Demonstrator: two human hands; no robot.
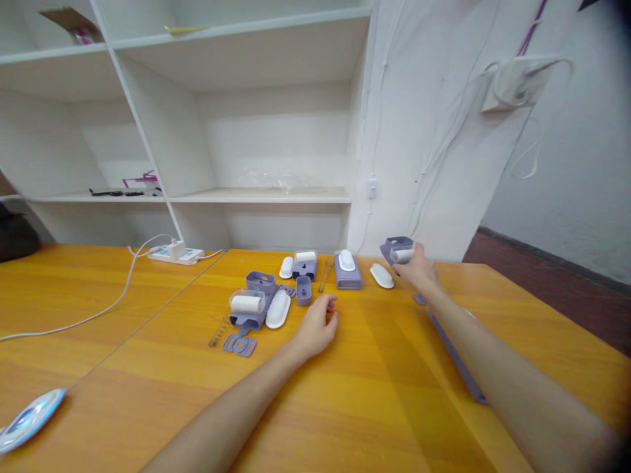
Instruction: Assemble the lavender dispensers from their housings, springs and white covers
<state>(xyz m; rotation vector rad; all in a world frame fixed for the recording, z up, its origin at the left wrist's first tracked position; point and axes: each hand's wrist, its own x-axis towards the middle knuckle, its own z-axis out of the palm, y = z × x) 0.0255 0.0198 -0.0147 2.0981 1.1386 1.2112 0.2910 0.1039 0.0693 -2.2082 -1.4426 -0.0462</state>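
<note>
A: Clock centred on the left hand, 12 toward the wall. Far left?
B: At 8, a round glossy object (pixel 32 420). At 10, a white power strip (pixel 176 255), with white shelving (pixel 261 195) rising behind it.
A: Nearer in?
B: At 9, a coil spring (pixel 219 330) and flat purple plates (pixel 240 345). Just above these, a purple housing (pixel 251 320) with a white roller; at 10 beside it, a white oval cover (pixel 278 309).
A: Toward 11?
B: A purple cup (pixel 303 292), with a second housing (pixel 304 269) behind it.
A: Left hand?
B: The left hand (pixel 316 325) rests near the cover, fingers loosely bent, narrow gap at the thumb, gripping nothing visible.
A: Right of that?
B: A second spring (pixel 325 276) at 12, a purple block (pixel 349 281) bearing a white oval piece at 1, a loose oval (pixel 382 276) near 2.
A: Right hand?
B: Toward 2, the right hand (pixel 419 269) pinches a third housing (pixel 395 246) with roller; contact with the tabletop cannot be told.
A: Obstructions?
B: Right forearm, crossing over a long purple piece (pixel 458 361) at 3 to 4 and partly hiding it.
</note>
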